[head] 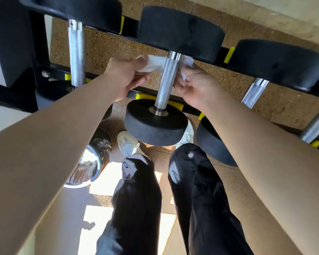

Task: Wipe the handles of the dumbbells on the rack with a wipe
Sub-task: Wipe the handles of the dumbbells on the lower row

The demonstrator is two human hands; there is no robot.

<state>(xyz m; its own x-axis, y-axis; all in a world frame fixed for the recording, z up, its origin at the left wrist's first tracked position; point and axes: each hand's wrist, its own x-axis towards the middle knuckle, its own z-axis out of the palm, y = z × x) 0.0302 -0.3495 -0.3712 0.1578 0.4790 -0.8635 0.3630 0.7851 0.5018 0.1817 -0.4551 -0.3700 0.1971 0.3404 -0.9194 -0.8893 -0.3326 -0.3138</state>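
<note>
Speckled floor [103, 45] lies under a black-and-yellow rack [37, 52]. My left grip [125, 76] and right grip [197, 85] each pinch an end of the wipe [153, 63], looped behind the middle handle [167, 80] at its far end. I fear uneven pulling could slip it free or tear it on the knurling. A lined bin [88, 162] stands near left.

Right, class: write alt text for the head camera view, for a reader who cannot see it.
The left hand and right hand each grip an end of a white wipe passed behind the knurled handle of the middle dumbbell on a black-and-yellow rack. Other dumbbells rest either side.
</note>
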